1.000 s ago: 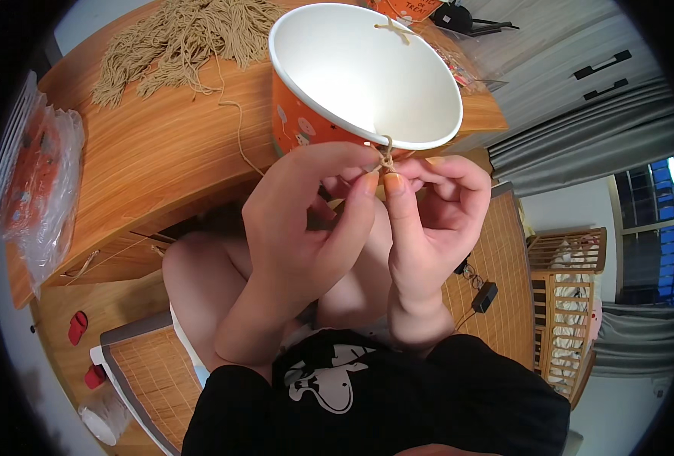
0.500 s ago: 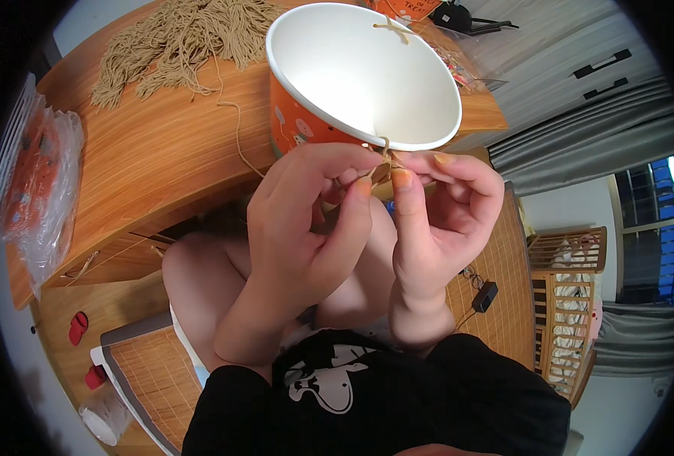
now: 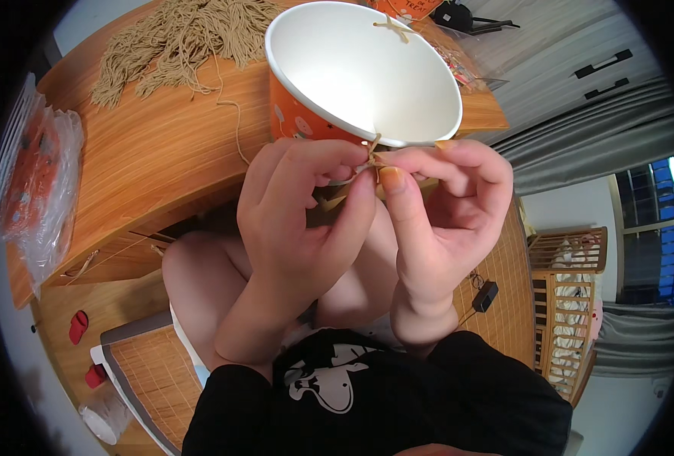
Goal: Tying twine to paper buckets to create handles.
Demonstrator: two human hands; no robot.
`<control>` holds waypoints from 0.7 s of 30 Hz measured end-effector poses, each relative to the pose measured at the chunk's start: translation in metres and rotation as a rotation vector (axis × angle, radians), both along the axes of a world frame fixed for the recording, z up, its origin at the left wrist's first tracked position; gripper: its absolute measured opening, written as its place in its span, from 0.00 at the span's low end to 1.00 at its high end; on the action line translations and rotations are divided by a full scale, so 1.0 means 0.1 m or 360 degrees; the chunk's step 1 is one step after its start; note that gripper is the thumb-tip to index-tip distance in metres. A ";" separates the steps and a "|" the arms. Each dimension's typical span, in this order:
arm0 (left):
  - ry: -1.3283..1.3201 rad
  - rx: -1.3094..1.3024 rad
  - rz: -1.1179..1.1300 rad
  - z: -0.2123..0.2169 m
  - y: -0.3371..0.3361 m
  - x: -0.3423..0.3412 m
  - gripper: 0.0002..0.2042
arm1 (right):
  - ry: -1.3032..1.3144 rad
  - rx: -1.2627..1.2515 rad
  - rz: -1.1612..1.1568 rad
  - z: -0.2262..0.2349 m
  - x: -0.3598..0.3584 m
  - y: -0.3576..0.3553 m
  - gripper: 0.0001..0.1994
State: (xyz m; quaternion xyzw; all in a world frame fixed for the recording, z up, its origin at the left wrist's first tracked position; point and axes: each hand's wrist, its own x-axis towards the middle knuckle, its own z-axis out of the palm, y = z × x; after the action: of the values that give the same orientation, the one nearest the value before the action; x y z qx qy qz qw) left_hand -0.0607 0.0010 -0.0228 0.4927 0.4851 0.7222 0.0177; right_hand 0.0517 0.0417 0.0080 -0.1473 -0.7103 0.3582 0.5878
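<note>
A large paper bucket, orange with printed figures outside and white inside, tilts on the table edge with its mouth toward me. A tan cord passes over its near rim. My left hand pinches the cord just below the rim between thumb and fingers. Beside it my right hand pinches the same cord with thumb and index finger, its other fingers curled loosely. The fingertips of both hands nearly meet and partly hide the cord. A knotted piece of cord shows on the bucket's far rim.
A heap of tan cords lies on the wooden table, one strand trailing toward me. Plastic-wrapped orange pieces rest at the left end. Behind the bucket are another orange bucket and a black object.
Both hands have shifted slightly left and the fingertips have drawn closer together. The open loop of cord between them no longer shows. The bucket has barely moved.
</note>
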 end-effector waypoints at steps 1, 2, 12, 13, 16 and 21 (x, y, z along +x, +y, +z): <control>0.0000 -0.0001 0.0000 0.00 0.00 0.00 0.09 | 0.0000 -0.0001 0.0000 0.01 0.00 0.01 0.21; -0.0106 -0.0055 -0.0062 0.00 -0.01 0.01 0.08 | 0.0004 0.0019 -0.0008 0.03 0.00 0.02 0.21; -0.0439 -0.0096 -0.0351 0.05 -0.04 -0.01 0.07 | -0.0214 0.0403 -0.0425 0.13 -0.04 0.12 0.16; -0.0439 -0.0098 -0.0348 0.04 -0.04 -0.01 0.07 | -0.0213 0.0400 -0.0422 0.13 -0.04 0.14 0.16; -0.0432 -0.0088 -0.0359 0.03 -0.04 -0.03 0.07 | -0.0445 0.0720 -0.0574 0.16 0.00 0.19 0.14; -0.0353 -0.0015 -0.0392 0.04 -0.01 -0.04 0.06 | -0.0670 0.1070 -0.0726 0.22 0.08 0.24 0.13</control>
State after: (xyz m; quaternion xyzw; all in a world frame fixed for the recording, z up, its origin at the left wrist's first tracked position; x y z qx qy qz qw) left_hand -0.0648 -0.0002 -0.0185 0.4657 0.4195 0.7622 0.1620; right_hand 0.0601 0.0662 0.0302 -0.1705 -0.8405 -0.0684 0.5097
